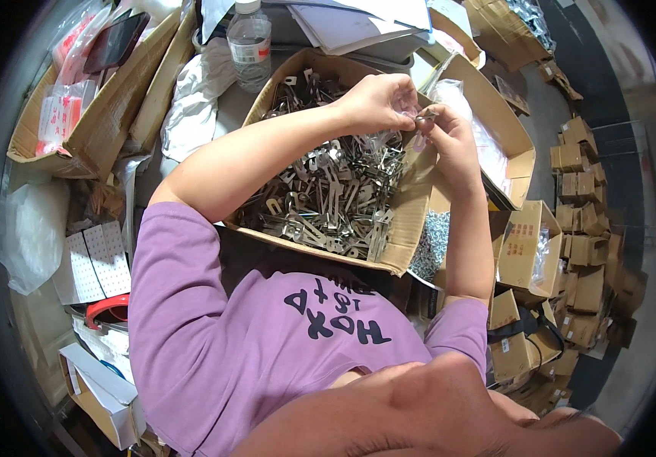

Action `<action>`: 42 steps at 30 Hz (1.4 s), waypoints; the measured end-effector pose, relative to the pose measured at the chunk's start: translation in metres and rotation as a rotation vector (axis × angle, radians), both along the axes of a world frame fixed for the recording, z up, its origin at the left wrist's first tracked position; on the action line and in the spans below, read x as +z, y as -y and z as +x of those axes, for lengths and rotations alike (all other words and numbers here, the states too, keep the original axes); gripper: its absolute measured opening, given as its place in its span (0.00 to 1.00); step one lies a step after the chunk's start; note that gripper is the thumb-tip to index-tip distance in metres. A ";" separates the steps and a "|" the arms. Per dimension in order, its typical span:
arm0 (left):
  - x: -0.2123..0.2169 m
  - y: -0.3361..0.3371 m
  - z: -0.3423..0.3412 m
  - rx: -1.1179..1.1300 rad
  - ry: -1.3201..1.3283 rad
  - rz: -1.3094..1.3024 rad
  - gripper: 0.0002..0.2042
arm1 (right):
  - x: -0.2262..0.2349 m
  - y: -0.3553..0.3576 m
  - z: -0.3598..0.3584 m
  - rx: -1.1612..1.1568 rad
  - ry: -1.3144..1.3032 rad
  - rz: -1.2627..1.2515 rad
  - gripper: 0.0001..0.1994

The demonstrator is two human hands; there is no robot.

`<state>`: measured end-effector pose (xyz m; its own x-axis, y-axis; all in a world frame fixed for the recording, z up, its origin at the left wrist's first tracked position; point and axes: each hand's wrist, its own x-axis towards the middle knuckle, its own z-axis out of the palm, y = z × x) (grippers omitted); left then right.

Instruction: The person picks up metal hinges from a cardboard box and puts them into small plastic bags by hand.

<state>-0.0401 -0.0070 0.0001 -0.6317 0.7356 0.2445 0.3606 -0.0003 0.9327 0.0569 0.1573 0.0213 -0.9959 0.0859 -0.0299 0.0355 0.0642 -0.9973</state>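
Above the right far part of an open cardboard box (408, 221), my two hands meet at the fingertips. The box is heaped with shiny flat metal brackets (335, 186), several with slots. Closed fingers of my left hand (381, 103) pinch what looks like a small clear plastic bag (418, 142), partly hidden by the fingers. Thumb and forefinger of my right hand (456, 145) are closed on a small metal piece (427, 116), right beside the left fingertips. Its exact kind is too small to tell.
Small silvery screws or similar parts (430, 244) lie right of the bracket box. Behind it stand a water bottle (249, 49) and papers (358, 23). Cardboard boxes (514, 145) flank the right; another box (107, 99) holds plastic packets and a phone (117, 42) at left.
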 end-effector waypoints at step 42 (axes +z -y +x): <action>-0.005 -0.002 0.018 -0.438 0.246 -0.148 0.20 | 0.008 -0.005 0.023 0.068 -0.184 0.331 0.07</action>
<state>-0.0222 -0.0049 -0.0048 -0.2831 0.9591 0.0013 0.1265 0.0360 0.9913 0.0803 0.1620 0.0293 -0.9857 -0.0056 0.1684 -0.1579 0.3794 -0.9116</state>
